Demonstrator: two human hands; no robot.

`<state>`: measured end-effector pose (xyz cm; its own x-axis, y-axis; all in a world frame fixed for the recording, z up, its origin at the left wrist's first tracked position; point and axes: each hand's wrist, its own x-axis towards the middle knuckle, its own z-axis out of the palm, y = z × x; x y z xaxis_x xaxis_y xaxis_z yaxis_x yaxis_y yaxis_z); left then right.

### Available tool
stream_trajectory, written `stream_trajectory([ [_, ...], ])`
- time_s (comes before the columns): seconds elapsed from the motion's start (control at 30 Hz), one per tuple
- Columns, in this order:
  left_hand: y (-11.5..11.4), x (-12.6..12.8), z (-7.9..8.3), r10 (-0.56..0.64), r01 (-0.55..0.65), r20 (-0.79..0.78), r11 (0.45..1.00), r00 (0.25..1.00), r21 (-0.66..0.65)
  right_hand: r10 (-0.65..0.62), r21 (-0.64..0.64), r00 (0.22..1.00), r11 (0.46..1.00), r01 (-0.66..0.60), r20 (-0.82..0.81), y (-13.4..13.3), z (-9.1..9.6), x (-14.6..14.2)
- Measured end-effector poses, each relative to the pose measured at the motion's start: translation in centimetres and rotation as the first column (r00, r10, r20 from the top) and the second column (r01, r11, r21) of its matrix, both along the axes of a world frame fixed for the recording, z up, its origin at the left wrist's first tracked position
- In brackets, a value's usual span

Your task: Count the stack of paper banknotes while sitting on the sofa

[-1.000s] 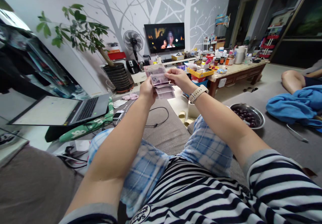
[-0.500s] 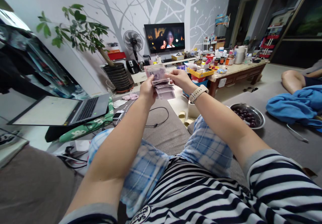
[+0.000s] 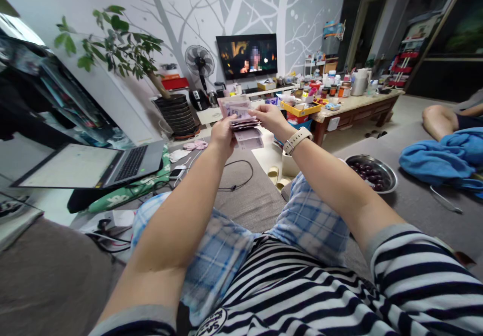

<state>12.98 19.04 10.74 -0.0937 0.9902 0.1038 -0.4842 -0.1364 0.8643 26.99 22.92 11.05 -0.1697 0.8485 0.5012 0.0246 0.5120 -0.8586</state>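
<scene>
Fanned banknotes [image 3: 238, 110] are clasped by the left hand [image 3: 222, 137] and pinched at their edge by the right hand [image 3: 269, 118].

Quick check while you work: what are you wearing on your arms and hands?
Your right sleeve and left sleeve are short, black-and-white striped, with grey cuffs. Your forearms are bare. Your right hand and left hand wear no gloves. A watch with a wide cream strap circles your right wrist.
</scene>
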Motion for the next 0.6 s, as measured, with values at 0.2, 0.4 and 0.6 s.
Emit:
stream_trajectory([
  [0.2, 0.01, -0.1, -0.06, 0.0, 0.0, -0.018, 1.0, 1.0, 0.03, -0.058, -0.005, 0.998, 0.998, 0.058, 0.018, -0.32, 0.11, 0.02],
  [0.4, 0.03, -0.09, -0.16, 0.01, -0.008, -0.039, 0.999, 0.999, 0.051, -0.08, -0.003, 0.995, 0.997, 0.081, 0.057, 0.22, -0.19, -0.05],
  [0.6, 0.48, -0.1, -0.23, 0.017, -0.016, -0.045, 0.999, 0.999, 0.035, -0.063, 0.018, 0.996, 0.998, 0.062, 0.069, 0.33, -0.14, -0.07],
])
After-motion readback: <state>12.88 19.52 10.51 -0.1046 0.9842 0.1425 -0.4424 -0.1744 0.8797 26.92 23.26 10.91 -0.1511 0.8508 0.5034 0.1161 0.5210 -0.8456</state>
